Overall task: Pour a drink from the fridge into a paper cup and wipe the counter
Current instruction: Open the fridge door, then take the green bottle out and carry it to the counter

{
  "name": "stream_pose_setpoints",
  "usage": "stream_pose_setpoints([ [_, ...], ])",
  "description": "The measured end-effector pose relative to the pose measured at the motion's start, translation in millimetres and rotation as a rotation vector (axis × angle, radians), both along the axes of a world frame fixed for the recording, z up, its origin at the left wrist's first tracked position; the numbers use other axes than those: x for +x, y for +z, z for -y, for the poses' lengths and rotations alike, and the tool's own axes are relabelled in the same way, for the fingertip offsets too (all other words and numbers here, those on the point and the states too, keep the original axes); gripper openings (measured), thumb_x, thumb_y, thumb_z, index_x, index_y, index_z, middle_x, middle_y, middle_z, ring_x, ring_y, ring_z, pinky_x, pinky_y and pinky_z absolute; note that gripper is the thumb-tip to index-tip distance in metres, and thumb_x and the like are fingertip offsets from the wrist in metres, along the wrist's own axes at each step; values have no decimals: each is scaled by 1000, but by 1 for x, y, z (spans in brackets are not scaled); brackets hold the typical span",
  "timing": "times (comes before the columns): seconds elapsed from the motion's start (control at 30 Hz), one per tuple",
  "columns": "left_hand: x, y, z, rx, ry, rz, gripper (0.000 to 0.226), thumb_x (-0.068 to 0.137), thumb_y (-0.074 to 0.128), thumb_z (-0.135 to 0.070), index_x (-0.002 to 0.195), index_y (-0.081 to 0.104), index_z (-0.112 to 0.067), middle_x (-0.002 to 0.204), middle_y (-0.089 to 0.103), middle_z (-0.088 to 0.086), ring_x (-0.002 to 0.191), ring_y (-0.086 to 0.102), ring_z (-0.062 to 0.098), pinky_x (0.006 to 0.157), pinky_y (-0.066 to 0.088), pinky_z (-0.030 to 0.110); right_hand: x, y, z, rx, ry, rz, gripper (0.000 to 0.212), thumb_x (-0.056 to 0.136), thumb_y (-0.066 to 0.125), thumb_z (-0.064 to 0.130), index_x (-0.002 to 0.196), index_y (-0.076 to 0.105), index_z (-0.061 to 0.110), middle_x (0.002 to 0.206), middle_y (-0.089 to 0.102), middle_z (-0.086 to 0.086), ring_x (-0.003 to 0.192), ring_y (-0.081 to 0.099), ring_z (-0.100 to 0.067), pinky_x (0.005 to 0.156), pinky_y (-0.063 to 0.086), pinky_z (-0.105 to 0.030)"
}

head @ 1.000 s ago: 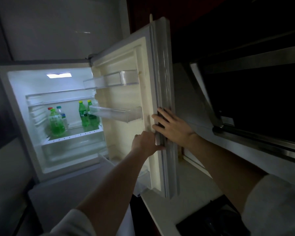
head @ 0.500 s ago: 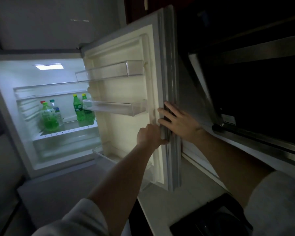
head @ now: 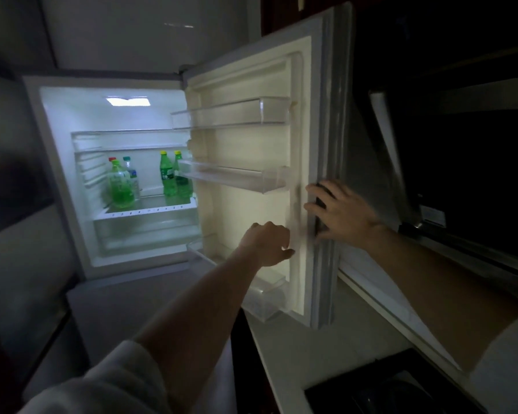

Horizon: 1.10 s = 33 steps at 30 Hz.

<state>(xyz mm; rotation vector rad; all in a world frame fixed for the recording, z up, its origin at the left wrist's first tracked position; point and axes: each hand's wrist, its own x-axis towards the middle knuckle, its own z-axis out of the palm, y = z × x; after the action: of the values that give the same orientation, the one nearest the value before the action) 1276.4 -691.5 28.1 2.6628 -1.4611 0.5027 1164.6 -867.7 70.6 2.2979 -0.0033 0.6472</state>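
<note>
The small fridge (head: 60, 174) stands open and lit. On its glass shelf are a pale green bottle (head: 121, 186), a clear bottle with a green cap (head: 131, 174) behind it, and two green soda bottles with yellow caps (head: 168, 177). The fridge door (head: 251, 219) is swung wide to the right. My right hand (head: 344, 216) grips the door's outer edge, fingers across the seal. My left hand (head: 266, 243) is loosely curled just left of that edge, in front of the door's inner panel, holding nothing. No paper cup is in view.
Clear plastic door shelves (head: 231, 115) jut from the door's inner side. A pale counter (head: 296, 354) runs below the door, with a dark cooktop (head: 386, 389) at the bottom right and a dark range hood (head: 461, 174) above it. The room is dim.
The door has swung further open to the right. My left hand has let go of the door edge and drawn slightly left. My right hand stays on the edge.
</note>
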Motion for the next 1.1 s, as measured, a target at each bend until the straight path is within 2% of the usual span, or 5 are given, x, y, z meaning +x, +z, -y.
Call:
stream_pose_setpoints([
  [0.07, 16, 3, -37, 73, 21, 38, 27, 94, 54, -49, 104, 64, -27, 115, 66, -6, 111, 60, 19, 94, 42, 33, 1, 2, -13, 7, 99, -32, 65, 81, 58, 69, 117, 64, 15, 126, 57, -12, 114, 50, -30, 96, 44, -43],
  [0.23, 58, 7, -142, 113, 137, -7, 15, 87, 58, -40, 92, 65, -28, 106, 70, -2, 101, 67, 22, 81, 54, 33, 27, -4, -71, 65, 294, -59, 27, 86, 64, 39, 95, 66, 13, 93, 65, -4, 84, 61, -25, 75, 51, -36],
  [0.6, 126, -2, -339, 138, 274, -106, 4, 84, 61, -36, 85, 63, -32, 101, 69, -6, 91, 66, 18, 81, 57, 36, 108, -45, -224, 306, 141, -336, 20, 94, 48, 34, 100, 58, 17, 106, 61, 0, 94, 60, -23, 74, 43, -32],
  [0.93, 204, -21, -359, 113, 302, -170, 28, 89, 63, -42, 114, 58, -29, 109, 66, -4, 98, 63, 19, 87, 53, 36, 206, -54, -249, 514, 203, -335, 12, 90, 48, 26, 80, 51, 18, 89, 58, 0, 76, 53, -22, 65, 44, -34],
  [1.1, 254, -28, -343, 241, 368, -151, 18, 90, 59, -38, 104, 61, -27, 109, 67, 1, 94, 64, 21, 84, 54, 37, 293, -65, -247, 668, 348, -305, 9, 91, 51, 25, 83, 55, 21, 88, 58, 4, 79, 58, -21, 69, 48, -34],
])
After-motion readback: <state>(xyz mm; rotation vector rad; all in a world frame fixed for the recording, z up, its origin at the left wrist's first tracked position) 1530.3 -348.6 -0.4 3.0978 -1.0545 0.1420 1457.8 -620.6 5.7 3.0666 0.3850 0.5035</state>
